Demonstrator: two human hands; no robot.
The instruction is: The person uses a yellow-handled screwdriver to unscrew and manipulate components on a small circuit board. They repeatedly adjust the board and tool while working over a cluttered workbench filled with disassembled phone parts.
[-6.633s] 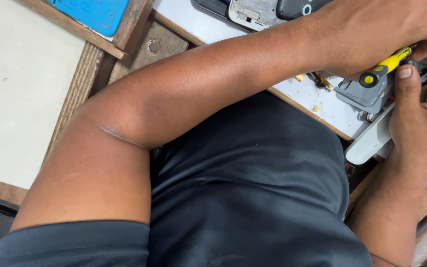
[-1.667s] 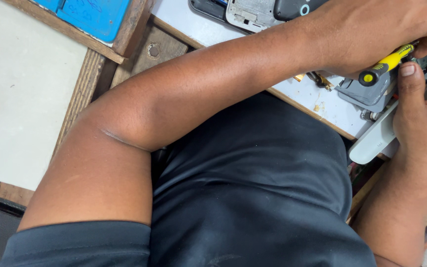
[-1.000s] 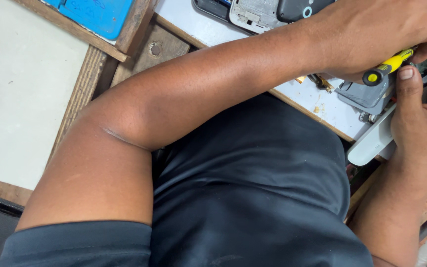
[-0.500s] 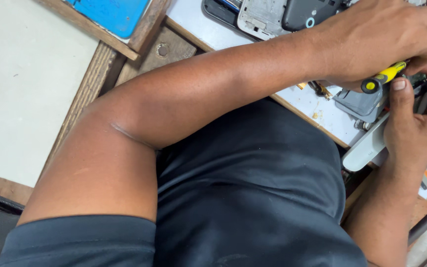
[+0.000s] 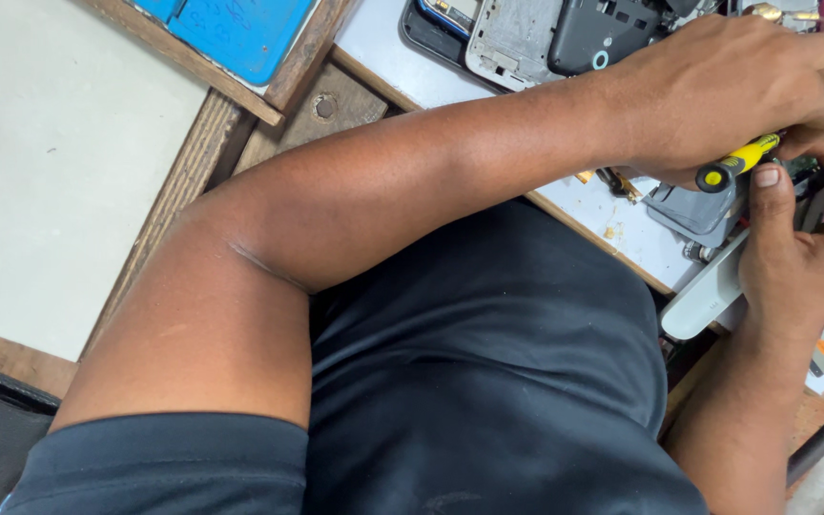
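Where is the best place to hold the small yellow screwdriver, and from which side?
Probably on the yellow handle of the screwdriver, near its black end cap, coming from above. The handle is slim and round and slants up to the right; its tip is hidden under the left hand, which already covers it from above.

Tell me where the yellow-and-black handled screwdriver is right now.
In the head view, upper right: the yellow-and-black handled screwdriver sits gripped under the left hand, just above the right hand's thumb.

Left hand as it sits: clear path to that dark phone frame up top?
Probably yes. The left hand grips the yellow-handled screwdriver, and the dark phone frame lies just beside its wrist with nothing between; it would need to free the tool first.
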